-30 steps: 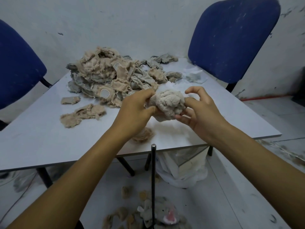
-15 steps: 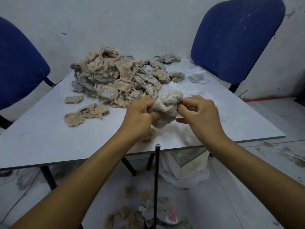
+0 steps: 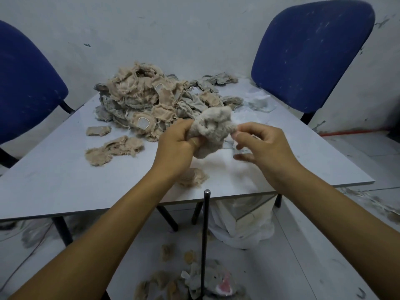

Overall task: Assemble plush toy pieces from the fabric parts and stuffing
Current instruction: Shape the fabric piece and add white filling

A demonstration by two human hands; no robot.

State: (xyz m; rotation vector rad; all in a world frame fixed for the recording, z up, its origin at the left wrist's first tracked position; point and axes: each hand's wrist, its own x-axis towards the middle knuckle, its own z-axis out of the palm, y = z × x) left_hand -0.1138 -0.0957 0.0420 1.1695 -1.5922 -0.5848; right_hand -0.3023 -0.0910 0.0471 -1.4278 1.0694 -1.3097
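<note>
Left hand (image 3: 177, 146) grips fuzzy grey-beige plush fabric piece (image 3: 213, 131), held above pale grey bench (image 3: 54, 180); right hand (image 3: 263, 146) pinches its rt edge. Frayed tan fabric heap (image 3: 151, 105) behind, on bench.

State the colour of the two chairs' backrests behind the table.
Both chair backrests are dark blue, flecked with pale lint; the head view shows this.

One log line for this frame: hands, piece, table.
left hand: grips plush piece | right hand: pinches its right edge | piece: held above table | fabric pile: behind
</note>
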